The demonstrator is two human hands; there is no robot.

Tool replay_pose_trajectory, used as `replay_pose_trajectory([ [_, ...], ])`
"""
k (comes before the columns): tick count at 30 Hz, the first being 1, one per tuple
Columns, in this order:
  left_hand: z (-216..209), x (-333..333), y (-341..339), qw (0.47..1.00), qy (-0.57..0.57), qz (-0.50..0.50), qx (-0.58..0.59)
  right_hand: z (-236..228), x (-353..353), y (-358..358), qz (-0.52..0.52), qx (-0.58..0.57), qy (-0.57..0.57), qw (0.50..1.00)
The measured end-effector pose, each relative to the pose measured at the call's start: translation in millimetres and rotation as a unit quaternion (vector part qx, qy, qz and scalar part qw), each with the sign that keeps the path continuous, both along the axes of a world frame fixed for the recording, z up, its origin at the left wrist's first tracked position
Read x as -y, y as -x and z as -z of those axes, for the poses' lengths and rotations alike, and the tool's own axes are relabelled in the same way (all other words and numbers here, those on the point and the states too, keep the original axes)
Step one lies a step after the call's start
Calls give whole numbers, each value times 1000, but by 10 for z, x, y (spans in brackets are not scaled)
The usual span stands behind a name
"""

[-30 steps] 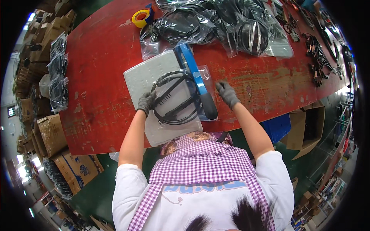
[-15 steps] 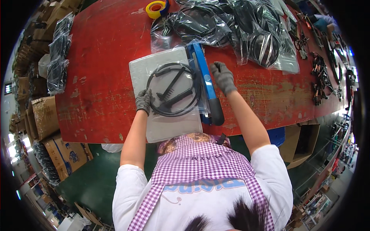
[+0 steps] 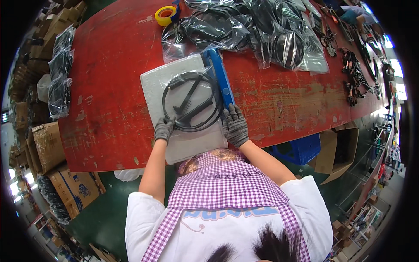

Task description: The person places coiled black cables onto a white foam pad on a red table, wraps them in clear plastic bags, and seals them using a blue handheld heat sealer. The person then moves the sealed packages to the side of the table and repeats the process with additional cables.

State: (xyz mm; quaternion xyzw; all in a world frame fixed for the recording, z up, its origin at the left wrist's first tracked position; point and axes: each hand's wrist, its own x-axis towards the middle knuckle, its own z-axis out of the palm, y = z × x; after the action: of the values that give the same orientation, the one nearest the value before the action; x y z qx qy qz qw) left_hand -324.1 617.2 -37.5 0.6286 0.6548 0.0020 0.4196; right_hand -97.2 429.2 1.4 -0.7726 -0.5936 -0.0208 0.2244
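A clear plastic bag holding a coiled black cable (image 3: 192, 128) and a black comb-like part (image 3: 185, 105) lies on a pale foam slab (image 3: 153, 89). My left hand (image 3: 164, 130), in a grey glove, is closed on the bag's near left edge. Along the slab's right side stands a blue bag sealer (image 3: 219, 76) with a long lever arm, and the bag's right side reaches it. My right hand (image 3: 235, 126), gloved too, lies over the near end of that arm with its fingers on the handle, hiding most of it.
A yellow tape roll (image 3: 166, 15) sits at the far edge. Bagged black cables (image 3: 214, 26) are heaped behind the sealer. More bagged goods (image 3: 61, 74) lie at the left edge, and loose cables (image 3: 351, 78) at the right. An open carton (image 3: 336, 150) stands below the table (image 3: 109, 109).
My right hand has come down and nearer from beside the sealer onto its handle end. My left hand has slid slightly nearer along the bag's edge. The view has shifted a little.
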Motion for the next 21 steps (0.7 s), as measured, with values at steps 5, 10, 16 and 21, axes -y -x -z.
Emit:
replay_pose_trajectory([
  [5, -165, 119, -42, 999, 28, -15, 40, -70, 16, 44, 8, -34, -19, 999],
  [10, -4, 158, -101, 925, 116, -240, 272, -42, 7, 26, 9, -26, -28, 999],
  [16, 319, 129, -54, 811, 282, -331, 392, -84, 6, 18, 14, -48, -38, 998],
  [21, 431, 166, -113, 791, 272, -360, 413, -45, 25, -5, 15, -57, -23, 998],
])
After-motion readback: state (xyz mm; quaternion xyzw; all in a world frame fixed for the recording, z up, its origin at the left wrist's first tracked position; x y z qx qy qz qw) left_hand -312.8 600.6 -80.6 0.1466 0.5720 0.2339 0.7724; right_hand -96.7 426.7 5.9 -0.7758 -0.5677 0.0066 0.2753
